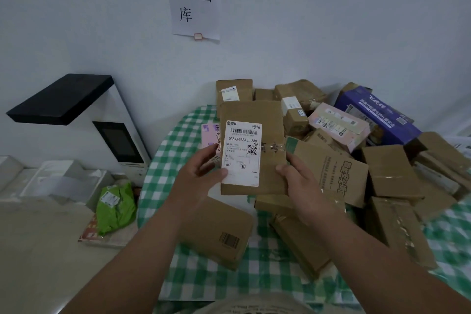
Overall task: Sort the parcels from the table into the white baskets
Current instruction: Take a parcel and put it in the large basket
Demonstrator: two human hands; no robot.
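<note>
both hands, left hand (201, 173) and right hand (297, 178), grip the labelled parcel (252, 148) by its side edges, raised upright above the counter (178, 275); white baskets (63, 181) lie to the left, nearer the left hand

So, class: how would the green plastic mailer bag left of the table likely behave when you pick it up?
The green mailer bag looks crumpled and wrinkled, so it is probably floppy and would sag rather than hold shape like the cardboard parcel held in both hands. Its glossy film may be slippery. It lies slumped, so it is unlikely to roll.
</note>
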